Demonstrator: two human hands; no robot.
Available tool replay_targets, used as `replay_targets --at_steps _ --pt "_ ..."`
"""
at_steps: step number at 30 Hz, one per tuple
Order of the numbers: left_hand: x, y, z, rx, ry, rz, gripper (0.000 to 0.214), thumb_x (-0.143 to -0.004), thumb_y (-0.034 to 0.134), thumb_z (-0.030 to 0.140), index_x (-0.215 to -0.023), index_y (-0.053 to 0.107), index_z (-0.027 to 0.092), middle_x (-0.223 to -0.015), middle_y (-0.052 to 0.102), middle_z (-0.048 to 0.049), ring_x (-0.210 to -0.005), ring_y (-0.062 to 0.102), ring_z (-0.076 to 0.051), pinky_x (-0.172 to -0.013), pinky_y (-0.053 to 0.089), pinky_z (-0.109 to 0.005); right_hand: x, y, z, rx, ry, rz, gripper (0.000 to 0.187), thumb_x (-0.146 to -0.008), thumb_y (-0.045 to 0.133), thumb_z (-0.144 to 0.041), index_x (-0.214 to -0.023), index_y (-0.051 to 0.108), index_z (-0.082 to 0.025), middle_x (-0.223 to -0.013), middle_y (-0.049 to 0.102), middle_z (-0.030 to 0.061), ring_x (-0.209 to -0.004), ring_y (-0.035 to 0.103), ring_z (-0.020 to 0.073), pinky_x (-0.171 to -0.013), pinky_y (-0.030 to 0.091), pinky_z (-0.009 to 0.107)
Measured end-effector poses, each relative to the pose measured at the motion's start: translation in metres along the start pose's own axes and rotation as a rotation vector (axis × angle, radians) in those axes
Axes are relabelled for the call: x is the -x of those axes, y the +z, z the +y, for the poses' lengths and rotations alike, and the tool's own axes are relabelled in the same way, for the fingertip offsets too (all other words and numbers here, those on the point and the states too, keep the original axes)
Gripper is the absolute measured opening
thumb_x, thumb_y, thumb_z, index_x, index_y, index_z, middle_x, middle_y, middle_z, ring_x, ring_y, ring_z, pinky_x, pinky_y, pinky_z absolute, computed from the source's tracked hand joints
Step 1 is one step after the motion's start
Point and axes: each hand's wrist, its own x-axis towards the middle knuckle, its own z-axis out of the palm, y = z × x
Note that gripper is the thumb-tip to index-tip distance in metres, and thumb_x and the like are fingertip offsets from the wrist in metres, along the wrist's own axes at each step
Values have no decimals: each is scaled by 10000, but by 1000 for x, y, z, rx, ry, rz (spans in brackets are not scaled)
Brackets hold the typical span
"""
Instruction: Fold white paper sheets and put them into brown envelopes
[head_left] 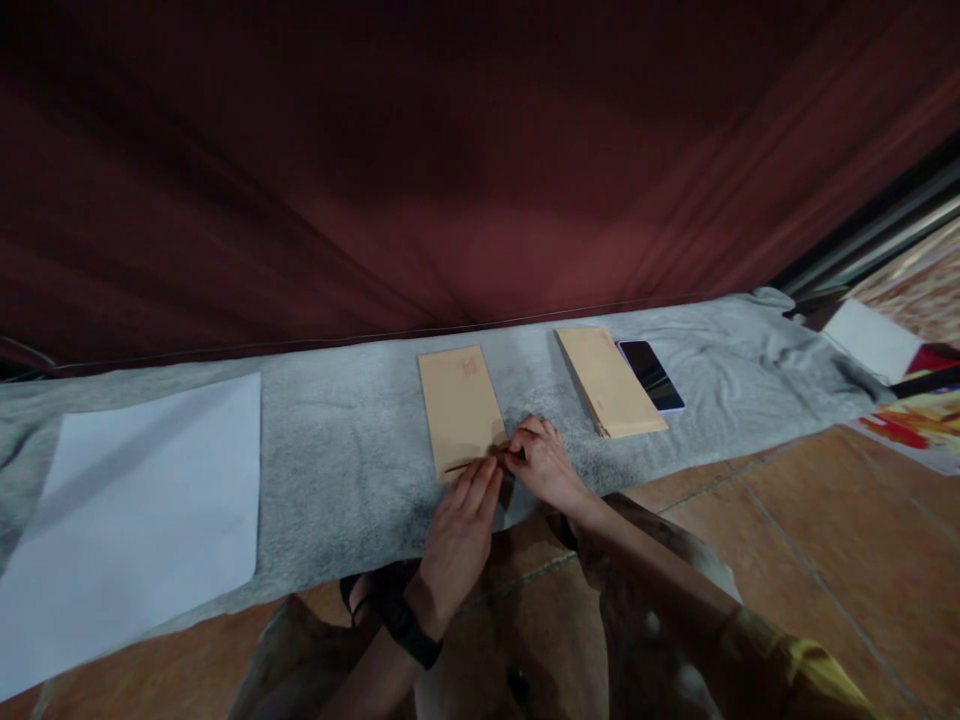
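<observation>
A brown paper envelope [459,405] with small red print near its far end lies on the grey cloth in front of me. My left hand [461,520], fingers held together, presses on the envelope's near edge, where a dark slit shows. At the same edge, on the right corner, the bent fingers of my right hand [544,465] pinch the paper. The fingertips of both hands almost meet, and they hide part of that edge. To the right lies a stack of similar envelopes [611,385], beside and partly over a dark-screened phone [651,375].
Large white paper sheets [165,500] lie at the left, reaching past the near edge of the grey cloth [337,450]. A dark red curtain [480,200] hangs behind the narrow surface. Tiled floor [825,530] shows below, and a white object [870,340] stands at the far right.
</observation>
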Motion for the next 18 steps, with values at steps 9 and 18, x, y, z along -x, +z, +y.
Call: replay_targets --at_steps 9,18 --pt "-1 11 0 -15 -31 2 495 -1003 435 288 -1450 489 84 -1517 518 -148 -1431 457 -253 -1193 403 -450 5 -3 4 -23 -58 -45 88 -897 701 -264 -849 649 -212 -1007 621 48 -973 517 236 -845 388 370" --pt "0 17 -2 -58 -25 36 512 -995 441 290 -1466 491 97 -1543 477 -139 -1456 419 -269 -1236 328 -483 6 1 7 -4 -76 -18 88 -892 708 -256 -857 638 -215 -1023 625 52 -984 521 239 -849 394 367"
